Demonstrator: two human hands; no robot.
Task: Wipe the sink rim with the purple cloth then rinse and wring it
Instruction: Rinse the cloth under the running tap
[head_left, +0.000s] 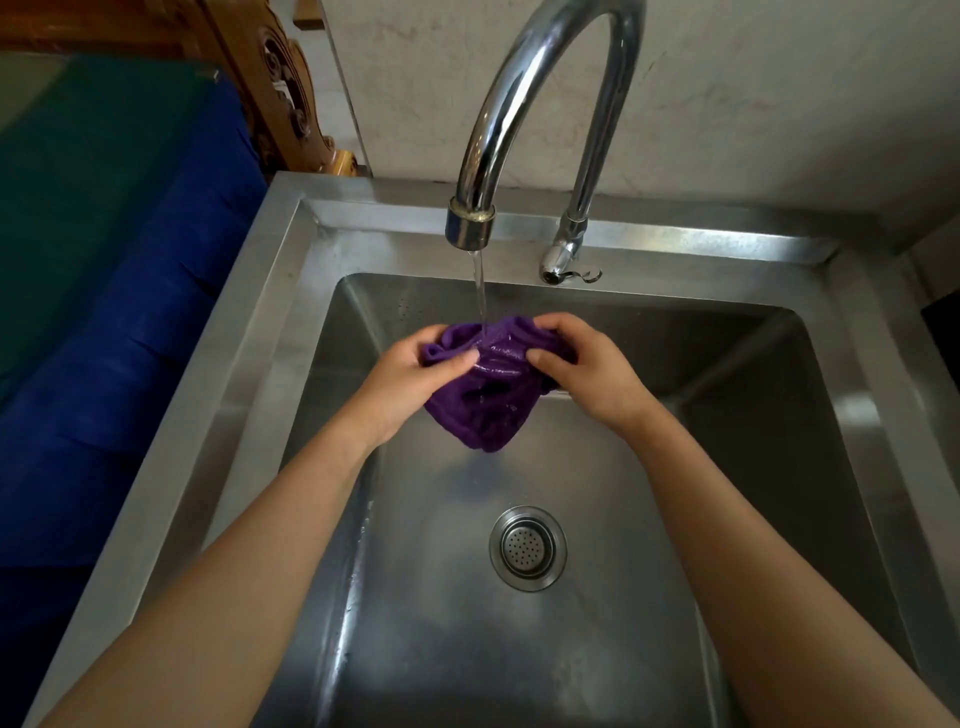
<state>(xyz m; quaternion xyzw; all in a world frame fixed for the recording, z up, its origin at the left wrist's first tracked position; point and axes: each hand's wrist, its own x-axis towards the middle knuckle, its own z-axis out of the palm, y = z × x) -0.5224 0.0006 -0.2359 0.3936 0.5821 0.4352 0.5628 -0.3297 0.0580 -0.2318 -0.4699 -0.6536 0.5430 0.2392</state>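
Observation:
The purple cloth (483, 405) hangs bunched over the middle of the steel sink basin, wet and shiny on top. My left hand (410, 374) grips its left side and my right hand (587, 364) grips its right side, thumbs on top. A thin stream of water (480, 291) falls from the curved chrome faucet's spout (470, 223) onto the cloth between my hands. The sink rim (249, 322) runs around the basin, its left side and back edge in view.
The drain strainer (527, 548) sits in the basin floor below the cloth. The faucet's lever handle (563, 265) stands on the back rim to the right of the spout. A blue and green covered surface (104, 260) lies left of the sink. A pale wall rises behind.

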